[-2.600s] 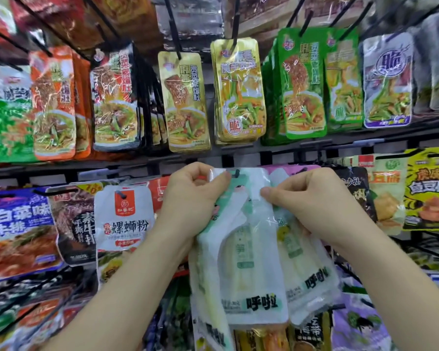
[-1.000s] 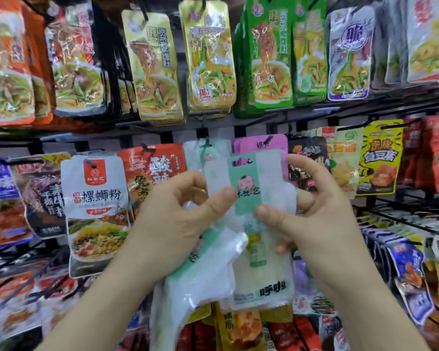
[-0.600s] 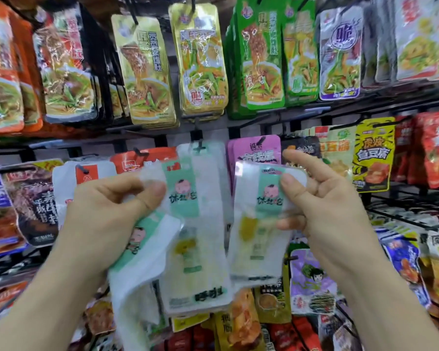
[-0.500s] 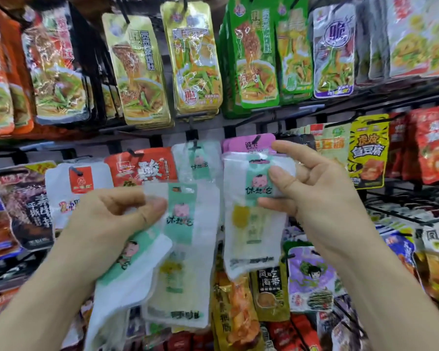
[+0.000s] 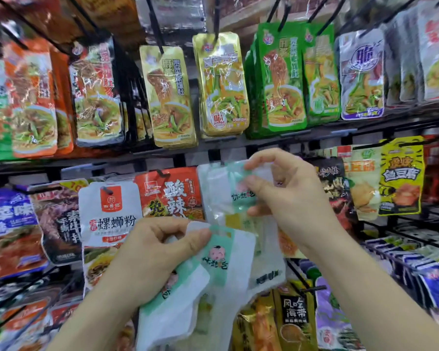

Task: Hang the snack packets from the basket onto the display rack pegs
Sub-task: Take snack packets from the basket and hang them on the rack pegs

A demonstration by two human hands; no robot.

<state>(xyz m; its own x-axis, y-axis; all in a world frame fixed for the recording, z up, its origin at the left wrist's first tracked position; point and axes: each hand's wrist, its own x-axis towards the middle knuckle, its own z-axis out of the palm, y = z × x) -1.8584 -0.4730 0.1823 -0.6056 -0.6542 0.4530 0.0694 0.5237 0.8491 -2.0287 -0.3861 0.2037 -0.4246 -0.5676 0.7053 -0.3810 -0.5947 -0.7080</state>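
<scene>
Translucent white plastic with a mint-green band down the front: from my remote seat, that is how every one of these snacks looks. My right hand (image 5: 292,198) pinches the top edge of one packet (image 5: 221,198), thumb and forefinger curled onto it. It hangs down from those fingers (image 5: 254,183), and its clear lower half shows something pale yellow inside. It is held up against the lower row of the display rack (image 5: 162,155), just left of the right fingers and beside a red packet (image 5: 173,191). I cannot tell whether its hole is on a peg.

My left hand (image 5: 155,259) grips a pair of packets (image 5: 235,259), fanned apart, below and left of the right fingers. The thumb is clamped on the upper corner. The top one carries a pink cartoon baby face on its green band, with dark lettering underneath. The lower one shows the same band, partly hidden by my palm. Above both hands, gold packets (image 5: 221,84) hang from black pegs (image 5: 160,41).
</scene>
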